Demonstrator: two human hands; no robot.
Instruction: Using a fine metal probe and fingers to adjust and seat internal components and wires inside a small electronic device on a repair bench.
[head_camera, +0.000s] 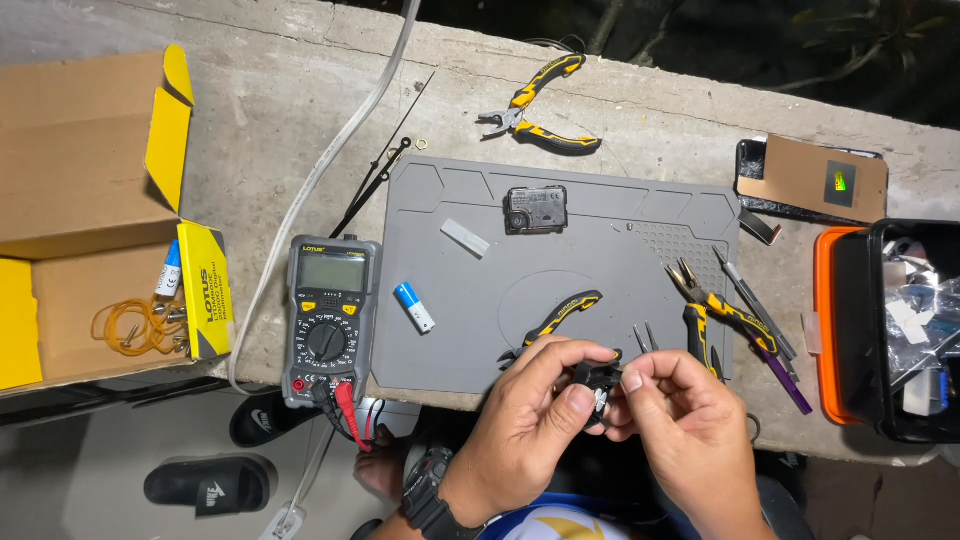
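Observation:
Both hands meet at the near edge of a grey work mat (560, 250) on a concrete ledge. My left hand (535, 405) and my right hand (680, 420) pinch a small black part (598, 385) with a pale round piece on it between their fingertips. Just beyond the hands lie black-and-yellow pliers (560, 318) and metal tweezers (646, 337). A small black square module (535, 209) rests at the far middle of the mat. A blue-and-white battery (413, 307) and a small white strip (465, 238) lie on the mat's left part.
A grey multimeter (327, 320) with red and black leads sits left of the mat. An open cardboard box (90, 220) stands at far left. More pliers (540, 115) lie beyond the mat, others (722, 312) at its right edge. An orange-and-black case (885, 330) is at right.

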